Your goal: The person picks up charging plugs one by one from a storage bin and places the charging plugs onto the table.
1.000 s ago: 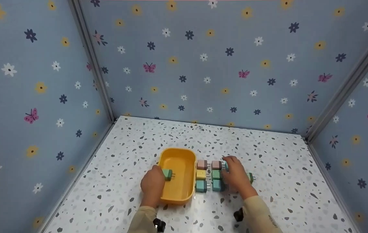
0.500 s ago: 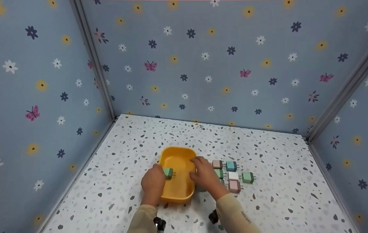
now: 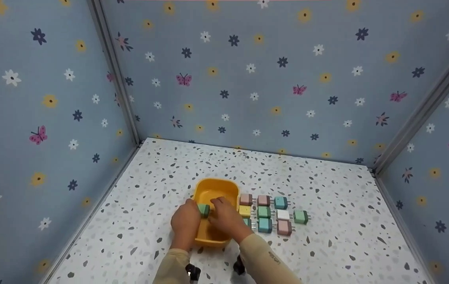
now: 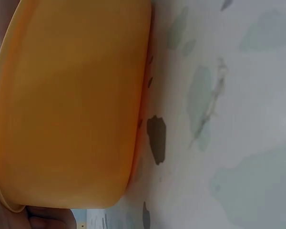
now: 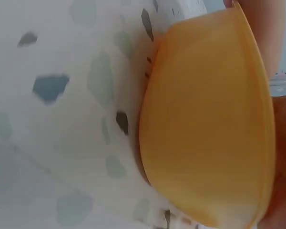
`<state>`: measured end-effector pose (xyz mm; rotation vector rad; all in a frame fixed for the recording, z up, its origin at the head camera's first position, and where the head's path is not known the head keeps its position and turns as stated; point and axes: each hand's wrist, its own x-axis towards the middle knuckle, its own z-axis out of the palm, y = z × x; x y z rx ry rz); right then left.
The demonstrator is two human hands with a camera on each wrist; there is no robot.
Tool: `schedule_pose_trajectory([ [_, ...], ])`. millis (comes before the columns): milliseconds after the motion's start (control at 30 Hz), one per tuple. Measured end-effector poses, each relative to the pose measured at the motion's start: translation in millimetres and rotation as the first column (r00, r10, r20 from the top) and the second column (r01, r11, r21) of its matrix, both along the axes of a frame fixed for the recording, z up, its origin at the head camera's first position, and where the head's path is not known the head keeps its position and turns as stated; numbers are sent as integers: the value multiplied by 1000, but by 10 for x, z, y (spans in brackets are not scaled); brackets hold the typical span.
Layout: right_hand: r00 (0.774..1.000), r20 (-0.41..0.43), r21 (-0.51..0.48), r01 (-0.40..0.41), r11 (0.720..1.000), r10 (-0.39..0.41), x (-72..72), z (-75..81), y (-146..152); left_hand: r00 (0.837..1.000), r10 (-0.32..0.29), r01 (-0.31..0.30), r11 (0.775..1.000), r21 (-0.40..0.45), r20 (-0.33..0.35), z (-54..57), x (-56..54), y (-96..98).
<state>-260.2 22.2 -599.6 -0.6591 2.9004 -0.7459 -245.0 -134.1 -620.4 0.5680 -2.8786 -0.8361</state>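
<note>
My left hand grips the left rim of a yellow tray; in the left wrist view, its fingers sit outside the tray wall. A green plug charger lies in the tray beside that hand, partly hidden by it. Over the tray, my right hand reaches in from the right, its index finger and thumb spread close to the charger's prong end. Whether they touch it cannot be told. The right wrist view shows mostly the tray's outside wall, with part of the right hand above its rim.
Right of the tray, several plug chargers lie in rows, prongs to the right, among them a yellow one, a white one, a blue one and a pink one. Flower-printed walls enclose the speckled table.
My right hand has moved left from the chargers, past the tray's right rim, to above the tray. The chargers it covered are visible now. The left hand and tray stay put.
</note>
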Motion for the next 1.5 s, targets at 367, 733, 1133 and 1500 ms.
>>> schedule_pose_trajectory([
  [367,994,99,41,37,998,-41,-155,-98,-183,1000,10,-10,1000,-3,27,25,-2,-5],
  [733,994,104,53,9,999,-15,-183,-146,-291,1000,4,-3,1000,-23,29,27,8,15],
  [1133,990,136,28,25,999,-29,-219,-195,-292,999,10,-9,1000,-17,35,35,11,26],
  [1500,998,63,-4,-21,1000,21,-194,-90,-253,1000,7,-6,1000,-23,20,28,14,10],
])
